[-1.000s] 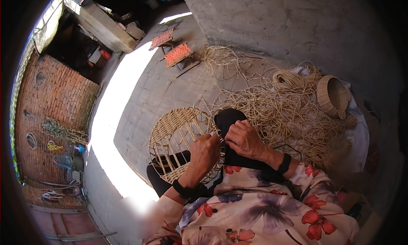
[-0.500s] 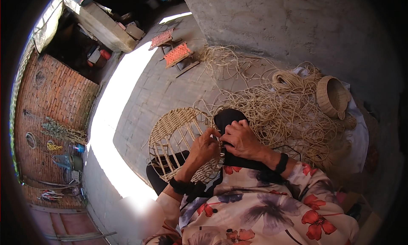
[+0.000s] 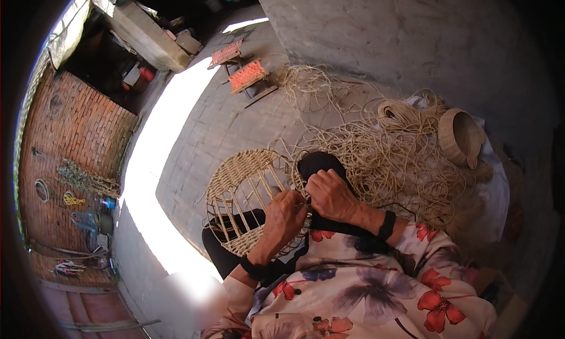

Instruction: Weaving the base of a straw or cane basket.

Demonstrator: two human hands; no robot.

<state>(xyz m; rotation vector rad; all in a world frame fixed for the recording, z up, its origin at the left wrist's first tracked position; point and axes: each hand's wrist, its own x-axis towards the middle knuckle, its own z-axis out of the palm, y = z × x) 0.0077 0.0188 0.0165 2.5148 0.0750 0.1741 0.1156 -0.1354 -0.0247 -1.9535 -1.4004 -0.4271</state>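
Note:
My left hand (image 3: 285, 214) and my right hand (image 3: 333, 195) meet over my lap, both closed with fingers bent inward. Their fingertips almost touch, and whatever they pinch is too small and covered to make out. Under and beside my left hand lies a round woven panel (image 3: 244, 169) of tan cord on a frame. Its far and near ends are densely woven, while bare strands span the gap between. My right hand is at the panel's right edge, above my dark-trousered knee (image 3: 321, 161).
A large tangle of tan cord (image 3: 388, 156) spreads over the floor to the right, beside a coiled bundle (image 3: 406, 113) and a small woven basket (image 3: 458, 138) on white cloth. Two low stools with red woven seats (image 3: 247, 75) stand ahead. A grey wall (image 3: 376, 39) rises at far right.
Both hands have turned slightly and their fingers have curled in more tightly. My left hand has dropped a little toward me. The panel and the cord pile stay in place.

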